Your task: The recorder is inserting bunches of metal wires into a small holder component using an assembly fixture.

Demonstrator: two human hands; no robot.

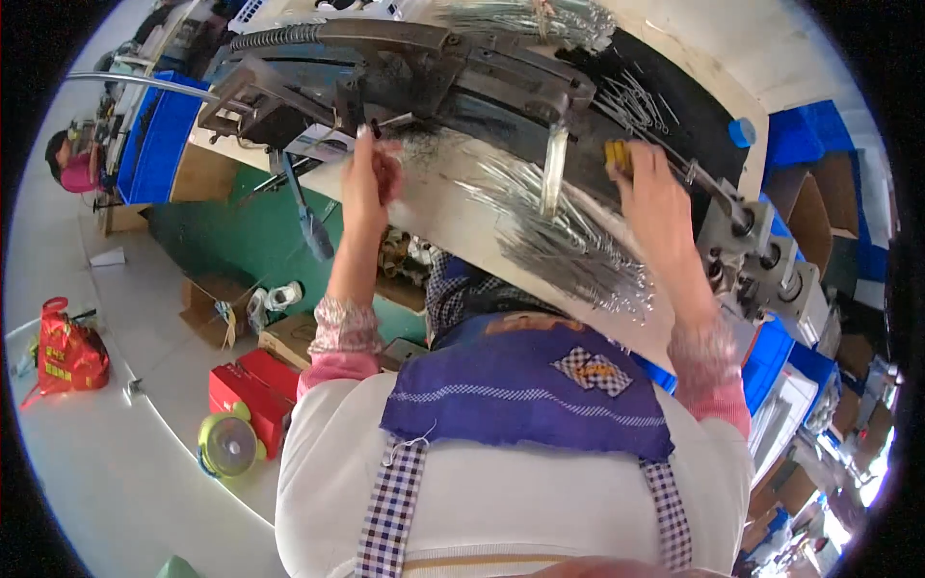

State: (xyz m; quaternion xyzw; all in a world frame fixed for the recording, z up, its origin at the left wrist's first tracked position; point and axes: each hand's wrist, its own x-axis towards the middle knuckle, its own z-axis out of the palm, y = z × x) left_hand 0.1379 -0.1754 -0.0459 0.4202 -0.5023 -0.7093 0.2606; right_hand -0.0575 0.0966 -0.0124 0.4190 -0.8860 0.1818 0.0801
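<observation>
My left hand [366, 183] is at the left part of a long dark metal machine [405, 82], thumb pointing up beside a dark block. Its fingers are curled and partly blurred; whatever they hold is hidden. On the right, my right hand [657, 197] is closed around a small yellow piece [618, 156] at the machine's front edge. Between my hands, a heap of thin silvery metal rods [568, 231] lies on the pale tabletop [438, 188]. An upright light-coloured bar [555, 169] stands over these rods. More looped rods [631, 104] rest on the black surface behind my right hand.
Metal cylinders on a bracket [761, 246] stand at the right end. A blue cap [741, 133] sits at the back right. Blue bins [159, 140] and cardboard boxes [824, 197] flank the bench. A red box [252, 390] and green fan [229, 443] are on the floor. Another person [77, 164] is far left.
</observation>
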